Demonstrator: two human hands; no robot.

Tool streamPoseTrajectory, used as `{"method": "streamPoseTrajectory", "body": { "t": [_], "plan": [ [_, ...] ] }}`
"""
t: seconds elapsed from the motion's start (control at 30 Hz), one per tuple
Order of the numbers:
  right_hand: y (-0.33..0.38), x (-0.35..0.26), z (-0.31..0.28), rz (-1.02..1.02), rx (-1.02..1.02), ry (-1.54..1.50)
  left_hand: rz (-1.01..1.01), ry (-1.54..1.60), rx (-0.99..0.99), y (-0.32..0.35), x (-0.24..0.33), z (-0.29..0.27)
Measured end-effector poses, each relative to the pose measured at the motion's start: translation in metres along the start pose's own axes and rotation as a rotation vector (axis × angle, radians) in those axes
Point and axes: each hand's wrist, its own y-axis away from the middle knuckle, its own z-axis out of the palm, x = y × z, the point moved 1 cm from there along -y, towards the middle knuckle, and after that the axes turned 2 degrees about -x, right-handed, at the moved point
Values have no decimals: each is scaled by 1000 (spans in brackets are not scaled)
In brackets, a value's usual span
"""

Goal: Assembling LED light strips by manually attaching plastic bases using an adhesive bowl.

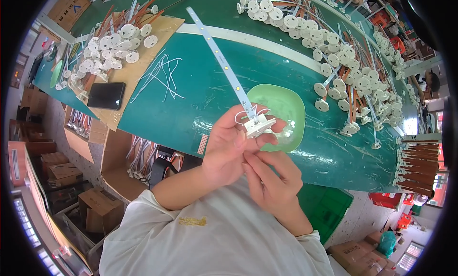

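Note:
My left hand [226,145] is closed round the white plastic base [260,126] of an LED light strip [221,58]. The narrow strip rises from the base, tilted up and to the left, with a row of small yellow LEDs along it. Thin white wires [242,115] loop beside the joint of strip and base. Just below the base, my right hand [276,180] has its thumb and fingers pinched together near the left palm. Whatever lies between those fingertips is hidden. Behind the hands stands a light green plastic bowl [299,115] with small whitish pieces inside.
Many similar strips with round white bases [353,80] lie along the right, and another pile [117,45] rests on cardboard at the left. A black phone [106,96] and loose white wires [160,78] lie nearby. Below the green table [191,109] edge is an open carton [114,166].

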Motion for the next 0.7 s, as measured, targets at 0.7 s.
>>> {"method": "streamPoseTrajectory", "body": {
  "t": [0.7],
  "plan": [
    [-9, 1, -8, -44, 248, 95, -135, -179, 67, 11, 1, -2]
  ]
}}
